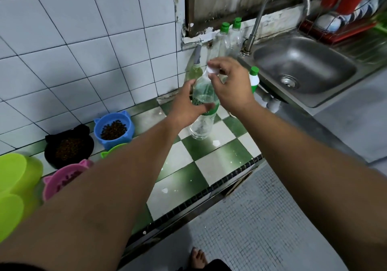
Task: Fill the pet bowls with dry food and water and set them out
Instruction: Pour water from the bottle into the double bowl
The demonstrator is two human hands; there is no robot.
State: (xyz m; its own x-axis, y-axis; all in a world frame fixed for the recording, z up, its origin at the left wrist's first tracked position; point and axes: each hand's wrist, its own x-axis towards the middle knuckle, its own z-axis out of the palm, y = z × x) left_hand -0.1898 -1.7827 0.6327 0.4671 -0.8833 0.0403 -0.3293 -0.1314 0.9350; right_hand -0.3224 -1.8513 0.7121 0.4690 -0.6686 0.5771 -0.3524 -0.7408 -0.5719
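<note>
A clear plastic water bottle [202, 111] with a green label stands upright on the green-and-white checkered counter [219, 161]. My left hand [186, 105] wraps its middle. My right hand [230, 82] pinches the white cap [212, 71] on its top. At the left, near the tiled wall, sit a blue cat-eared bowl [114, 129] and a black bowl [69, 146], both holding dry kibble. A pink bowl [62, 178] and a green bowl [114, 149] are partly hidden behind my left forearm.
A lime-green container [14, 178] fills the left edge. Several green-capped bottles [229, 38] stand by the wall behind the water bottle. A steel sink [303, 69] with a curved tap [272, 8] lies to the right, a dish rack [345, 12] beyond it.
</note>
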